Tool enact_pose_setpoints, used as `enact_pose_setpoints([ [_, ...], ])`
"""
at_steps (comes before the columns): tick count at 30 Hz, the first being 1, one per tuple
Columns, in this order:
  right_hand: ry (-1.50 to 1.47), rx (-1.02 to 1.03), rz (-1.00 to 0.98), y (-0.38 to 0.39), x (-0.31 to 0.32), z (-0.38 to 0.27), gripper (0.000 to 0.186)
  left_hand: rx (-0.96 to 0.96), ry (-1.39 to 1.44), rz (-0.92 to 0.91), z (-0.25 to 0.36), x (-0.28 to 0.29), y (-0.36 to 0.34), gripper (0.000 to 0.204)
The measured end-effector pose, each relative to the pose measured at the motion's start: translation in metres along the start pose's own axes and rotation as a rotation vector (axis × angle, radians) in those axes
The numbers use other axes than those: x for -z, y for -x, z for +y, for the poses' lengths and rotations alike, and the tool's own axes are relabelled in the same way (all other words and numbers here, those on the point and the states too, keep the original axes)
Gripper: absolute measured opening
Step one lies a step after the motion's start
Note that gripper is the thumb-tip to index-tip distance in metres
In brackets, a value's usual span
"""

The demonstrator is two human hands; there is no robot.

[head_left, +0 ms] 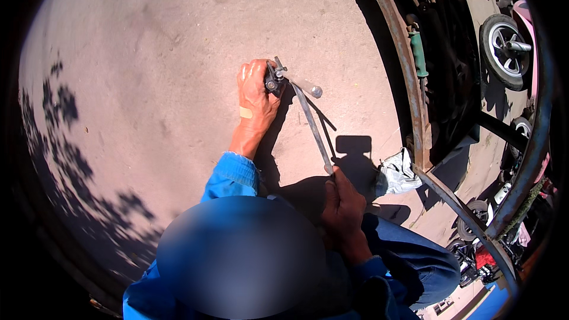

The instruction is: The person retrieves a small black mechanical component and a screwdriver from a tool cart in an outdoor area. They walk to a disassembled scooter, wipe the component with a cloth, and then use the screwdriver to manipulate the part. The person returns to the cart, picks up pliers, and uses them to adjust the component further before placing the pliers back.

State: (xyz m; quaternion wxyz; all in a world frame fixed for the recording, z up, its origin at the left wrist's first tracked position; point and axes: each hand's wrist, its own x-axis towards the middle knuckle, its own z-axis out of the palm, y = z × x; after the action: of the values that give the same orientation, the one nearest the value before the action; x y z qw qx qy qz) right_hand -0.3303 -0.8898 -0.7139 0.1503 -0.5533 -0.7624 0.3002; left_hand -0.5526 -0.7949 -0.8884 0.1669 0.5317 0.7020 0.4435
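My left hand point(255, 92) is closed around a small dark metal part point(273, 85) above the concrete. A bandage strip point(245, 112) sits near that wrist. From the part a pale metal cylinder point(307, 87) with a rounded end sticks out to the right. My right hand point(342, 207), lower and nearer to me, grips the near end of a long grey metal rod point(312, 125). Its far end reaches up to the part beside my left fingers; whether it is hooked on or only touching I cannot tell. My palms hide the gripped surfaces.
On the right, a rusty metal frame point(403, 53) borders a dark bin of tools, with a green-handled tool point(418, 53) along its edge. A white crumpled bag point(398, 173) lies at its foot. Beyond are a spoked wheel point(505, 50) and several other vehicle parts.
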Motion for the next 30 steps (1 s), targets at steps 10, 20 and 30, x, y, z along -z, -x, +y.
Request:
enact_pose_setpoints([
  [10, -0.138, -0.151, -0.012, 0.004, 0.004, 0.0, 0.031, -0.014, 0.036, -0.004, 0.003, -0.008, -0.003, 0.028],
  [20, -0.054, -0.069, -0.067, -0.002, -0.006, 0.003, 0.031, 0.01, -0.026, 0.0, -0.003, 0.0, 0.0, 0.026],
  [30, -0.116, -0.098, -0.052, 0.006, 0.005, -0.002, 0.03, 0.013, 0.012, 0.015, 0.005, 0.004, -0.001, 0.028],
])
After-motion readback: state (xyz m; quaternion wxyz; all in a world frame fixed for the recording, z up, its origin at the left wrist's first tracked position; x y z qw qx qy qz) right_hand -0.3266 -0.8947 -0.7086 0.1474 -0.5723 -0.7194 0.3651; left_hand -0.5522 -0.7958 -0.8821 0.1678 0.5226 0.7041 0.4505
